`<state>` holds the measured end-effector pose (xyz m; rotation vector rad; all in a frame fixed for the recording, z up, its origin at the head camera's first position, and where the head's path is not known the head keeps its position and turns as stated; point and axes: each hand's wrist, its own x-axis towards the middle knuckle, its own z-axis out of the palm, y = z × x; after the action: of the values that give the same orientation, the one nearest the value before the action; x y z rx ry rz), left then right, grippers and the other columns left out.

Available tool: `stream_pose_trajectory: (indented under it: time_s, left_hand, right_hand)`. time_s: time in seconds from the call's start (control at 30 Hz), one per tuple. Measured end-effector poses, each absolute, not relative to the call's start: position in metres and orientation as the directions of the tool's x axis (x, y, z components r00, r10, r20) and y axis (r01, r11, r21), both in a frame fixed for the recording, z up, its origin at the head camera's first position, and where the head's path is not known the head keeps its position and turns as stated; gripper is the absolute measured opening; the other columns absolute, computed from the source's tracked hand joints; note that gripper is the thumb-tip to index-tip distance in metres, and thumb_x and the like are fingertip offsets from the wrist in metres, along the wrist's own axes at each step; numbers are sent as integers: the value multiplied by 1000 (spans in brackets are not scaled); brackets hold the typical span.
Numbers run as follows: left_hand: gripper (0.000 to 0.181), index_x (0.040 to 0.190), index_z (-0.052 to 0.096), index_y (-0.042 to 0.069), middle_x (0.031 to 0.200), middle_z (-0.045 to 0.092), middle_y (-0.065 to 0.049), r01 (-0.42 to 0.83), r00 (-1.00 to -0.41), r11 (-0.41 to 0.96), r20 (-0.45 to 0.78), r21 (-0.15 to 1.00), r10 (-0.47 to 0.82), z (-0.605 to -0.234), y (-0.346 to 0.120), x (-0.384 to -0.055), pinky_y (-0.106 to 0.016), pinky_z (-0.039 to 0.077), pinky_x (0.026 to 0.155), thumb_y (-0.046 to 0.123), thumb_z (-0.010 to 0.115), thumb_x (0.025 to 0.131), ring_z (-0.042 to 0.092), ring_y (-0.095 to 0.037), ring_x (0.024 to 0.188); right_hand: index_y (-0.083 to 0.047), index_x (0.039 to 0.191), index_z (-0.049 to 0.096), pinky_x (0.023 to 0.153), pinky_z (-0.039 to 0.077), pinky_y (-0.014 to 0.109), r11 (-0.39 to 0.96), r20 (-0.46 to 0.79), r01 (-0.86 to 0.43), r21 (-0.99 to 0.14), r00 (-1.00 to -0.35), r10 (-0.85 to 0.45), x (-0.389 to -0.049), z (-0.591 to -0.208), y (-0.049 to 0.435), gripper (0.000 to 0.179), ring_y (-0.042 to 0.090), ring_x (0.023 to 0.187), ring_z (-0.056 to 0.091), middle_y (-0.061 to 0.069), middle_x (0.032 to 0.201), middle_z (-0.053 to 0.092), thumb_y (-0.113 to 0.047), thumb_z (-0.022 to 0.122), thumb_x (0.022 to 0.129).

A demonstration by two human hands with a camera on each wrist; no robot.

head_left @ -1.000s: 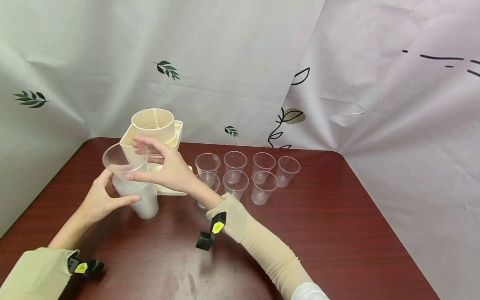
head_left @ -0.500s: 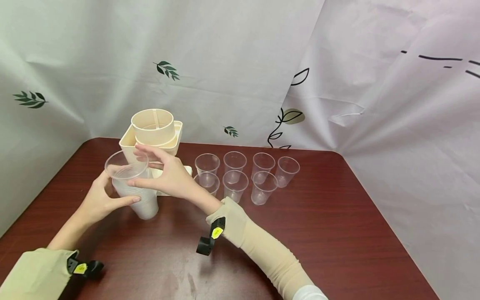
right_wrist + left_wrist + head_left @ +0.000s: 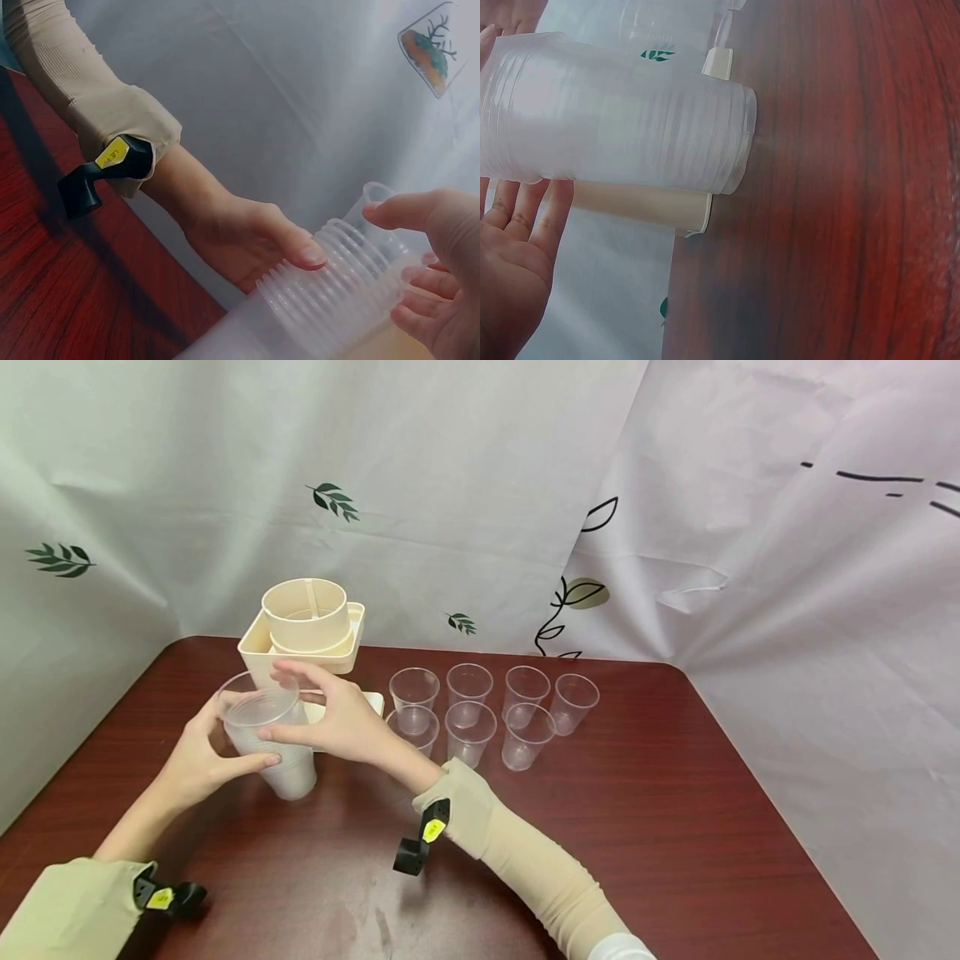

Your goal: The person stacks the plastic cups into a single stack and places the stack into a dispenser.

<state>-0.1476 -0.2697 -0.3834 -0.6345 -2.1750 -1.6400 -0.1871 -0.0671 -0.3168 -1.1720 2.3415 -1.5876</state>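
Note:
A nested stack of clear plastic cups stands on the table at the left, nearly upright. My left hand grips its side, thumb toward the front and fingers behind; in the left wrist view the stack's ribbed wall hides part of the fingers. At the top, my right hand holds the uppermost cup near its rim between thumb and fingers. That cup sits mostly inside the stack. The right wrist view shows the stacked rims between the left thumb and the right hand.
Behind the stack stands a cream plastic stand with a round collar on top and a flat base. Several single clear cups stand in two rows right of it. White patterned curtains hang behind the dark red-brown table.
My right hand has moved down with the uppermost cup, which has sunk deeper into the stack. The left hand has stayed in place around the stack.

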Motion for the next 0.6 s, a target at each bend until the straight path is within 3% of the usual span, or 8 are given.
stream_pose_trajectory:
  time_s: [0.27, 0.6]
  left_hand:
    - [69, 119, 48, -2, 120, 54, 9, 538, -841, 305, 522, 786, 139, -384, -270, -147, -8, 49, 76, -25, 73, 59, 57, 2, 102]
    - [71, 120, 48, -1, 119, 55, 9, 541, -840, 290, 525, 789, 137, -384, -269, -147, -8, 49, 74, -26, 72, 58, 58, 4, 100]
  right_hand:
    - [-11, 139, 46, 97, 39, 7, 187, 326, -549, -815, -700, -635, -188, -321, -68, 70, -3, 123, 51, 3, 138, 56, -18, 80, 78]
    - [-8, 139, 46, 97, 39, 6, 212, 305, -550, -808, -698, -647, -190, -326, -69, 69, -3, 123, 50, 3, 139, 54, -20, 78, 79]
